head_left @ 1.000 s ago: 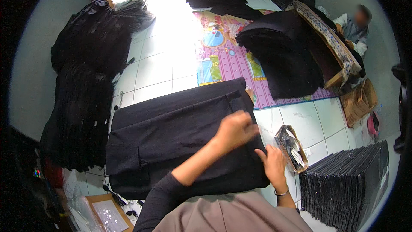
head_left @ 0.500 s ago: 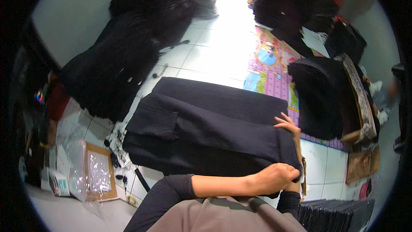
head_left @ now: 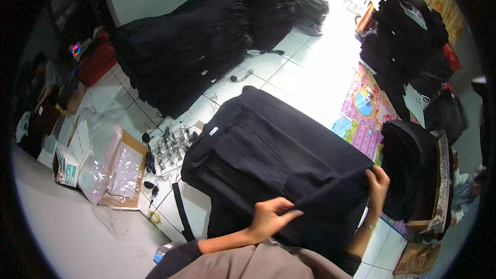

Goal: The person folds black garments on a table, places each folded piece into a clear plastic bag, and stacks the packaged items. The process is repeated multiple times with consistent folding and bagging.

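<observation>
A black garment (head_left: 268,144) lies spread in front of me, with folds across it and a small white label near its far left edge. My left hand (head_left: 271,219) is over its near part, fingers curled and thumb stretched forward, pinching the cloth. At the right edge my right hand (head_left: 378,188) grips the garment between fingers and thumb. A raised crease runs through the cloth from one hand to the other. The garment's underside is hidden.
Large heaps of black cloth stand at the far left (head_left: 181,51) and far right (head_left: 403,41). Left of the garment are a tray of black thread bits (head_left: 173,147) and a plastic-wrapped cardboard piece (head_left: 124,168). A wooden-framed seat (head_left: 439,181) stands right, by a colourful mat (head_left: 361,108).
My left hand has moved left, away from the right edge. My right hand now holds that edge. The garment lies differently, its white label now showing, and the view has turned.
</observation>
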Motion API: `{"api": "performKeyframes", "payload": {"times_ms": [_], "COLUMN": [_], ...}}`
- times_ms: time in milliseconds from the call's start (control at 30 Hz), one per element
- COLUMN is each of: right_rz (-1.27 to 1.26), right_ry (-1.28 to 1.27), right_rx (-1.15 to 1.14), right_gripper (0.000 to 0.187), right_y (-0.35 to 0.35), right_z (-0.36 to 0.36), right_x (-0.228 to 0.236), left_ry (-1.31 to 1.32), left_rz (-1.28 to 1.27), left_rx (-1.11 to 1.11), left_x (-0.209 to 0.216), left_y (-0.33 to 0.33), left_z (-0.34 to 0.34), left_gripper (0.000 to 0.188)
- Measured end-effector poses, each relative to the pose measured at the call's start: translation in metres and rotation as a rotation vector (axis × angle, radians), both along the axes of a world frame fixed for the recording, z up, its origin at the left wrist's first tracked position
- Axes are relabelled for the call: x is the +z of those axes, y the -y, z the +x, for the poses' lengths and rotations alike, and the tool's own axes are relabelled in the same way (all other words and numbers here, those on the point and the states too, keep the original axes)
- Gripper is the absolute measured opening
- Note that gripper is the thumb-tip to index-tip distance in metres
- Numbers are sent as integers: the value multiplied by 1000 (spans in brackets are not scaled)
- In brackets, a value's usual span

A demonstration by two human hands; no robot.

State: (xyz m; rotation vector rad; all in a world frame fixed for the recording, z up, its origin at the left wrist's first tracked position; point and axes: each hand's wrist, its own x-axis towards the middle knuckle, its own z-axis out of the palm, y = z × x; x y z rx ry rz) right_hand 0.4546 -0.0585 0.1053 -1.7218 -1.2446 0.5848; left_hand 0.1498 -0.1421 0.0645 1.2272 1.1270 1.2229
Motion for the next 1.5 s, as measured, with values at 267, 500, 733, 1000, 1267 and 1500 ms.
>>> {"api": "performKeyframes", "payload": {"times_ms": [267,500,733,1000,1267,1500], "right_rz": [158,308,466,888,1031,638], "right_ry": [176,424,621,292,463,742], "right_rx": [554,420,358,177,-410,556], "right_gripper": [22,26,49,36,43,36], "right_y": [-170,-189,-193,-173,12,49], "right_z": [-267,-330,-336,-263,-157,-236], "right_x": [-37,-85,-95,38,191,42], "left_ry": [-88,-275,-645,-704,-683,-1040], "left_rz": [-161,-275,-44,275,1024,829], "left_rx": [781,764,741,626,316,-205], "left_x": [-31,-35,-50,35,127,21], "left_y": [-20,-41,-30,-65,-172,-263], "left_z": [-156,-188,-189,-175,-118,-83], "left_gripper": [23,31,29,21,41,34]}}
